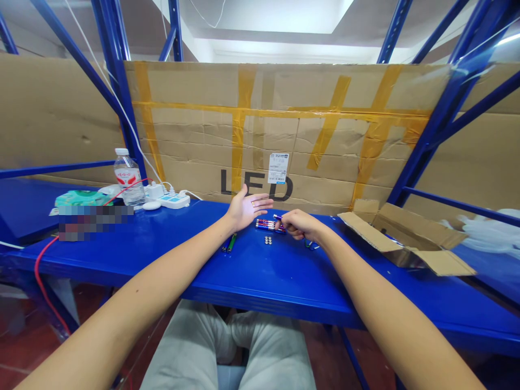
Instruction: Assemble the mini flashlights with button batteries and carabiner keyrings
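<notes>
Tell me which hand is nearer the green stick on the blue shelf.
Left. The left hand, open palm up, is just beyond the green stick; the right hand, gripping a purple stick, sits farther right, past the round cells.

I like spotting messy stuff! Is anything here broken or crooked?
The cardboard wall behind the blue shelf is creased and patched with crooked tape strips. The open cardboard box sits askew, flaps splayed.

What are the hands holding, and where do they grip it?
The right hand pinches a slim purple stick by its body, one tip poking out; the left hand is open, palm up.
</notes>
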The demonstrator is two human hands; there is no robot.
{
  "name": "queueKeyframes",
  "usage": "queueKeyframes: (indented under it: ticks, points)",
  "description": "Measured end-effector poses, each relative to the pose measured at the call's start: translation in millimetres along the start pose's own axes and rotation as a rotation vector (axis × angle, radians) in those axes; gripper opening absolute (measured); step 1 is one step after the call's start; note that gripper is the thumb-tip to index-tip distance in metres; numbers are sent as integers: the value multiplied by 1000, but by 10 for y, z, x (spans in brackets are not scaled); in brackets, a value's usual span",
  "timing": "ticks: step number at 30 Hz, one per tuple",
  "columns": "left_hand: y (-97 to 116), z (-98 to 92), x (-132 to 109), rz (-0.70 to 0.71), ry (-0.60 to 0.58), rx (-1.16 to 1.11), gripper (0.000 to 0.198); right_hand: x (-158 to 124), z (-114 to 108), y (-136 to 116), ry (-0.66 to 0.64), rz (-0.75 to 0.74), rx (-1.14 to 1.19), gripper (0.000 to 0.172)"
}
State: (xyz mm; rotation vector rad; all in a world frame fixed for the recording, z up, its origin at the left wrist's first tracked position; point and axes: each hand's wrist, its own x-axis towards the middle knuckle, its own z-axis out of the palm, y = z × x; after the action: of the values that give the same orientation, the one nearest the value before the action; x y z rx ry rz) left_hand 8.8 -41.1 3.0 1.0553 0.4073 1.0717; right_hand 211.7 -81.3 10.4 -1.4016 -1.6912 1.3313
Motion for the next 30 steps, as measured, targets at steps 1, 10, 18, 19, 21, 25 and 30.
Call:
queueKeyframes:
  ticks: [1, 10, 18, 19, 21, 25, 30]
  points:
    - [0, -3, 1, -1, -6, 0, 79, 0, -1, 2, 2, -3, 0, 21]
    - [-9, -28, 13, 2, -28, 11, 79, -31, 22, -26, 36, -19, -32, 23]
    - [-16, -35, 20, 5, -40, 31, 78, -19, 13, -15, 55, -23, -48, 18]
    - [-17, -39, 22, 4, -44, 33, 78, -20, 14, -14, 57, -23, -51, 18]
    - [-18, -44, 23, 2, -48, 35, 78, -25, 19, -17, 59, -22, -54, 20]
    - [-16, -45, 20, -4, -47, 37, 78, -33, 34, -33, 66, -20, -61, 21]
    - [-11, -37, 15, -4, -45, 38, 79, -34, 34, -41, 103, -18, -75, 17]
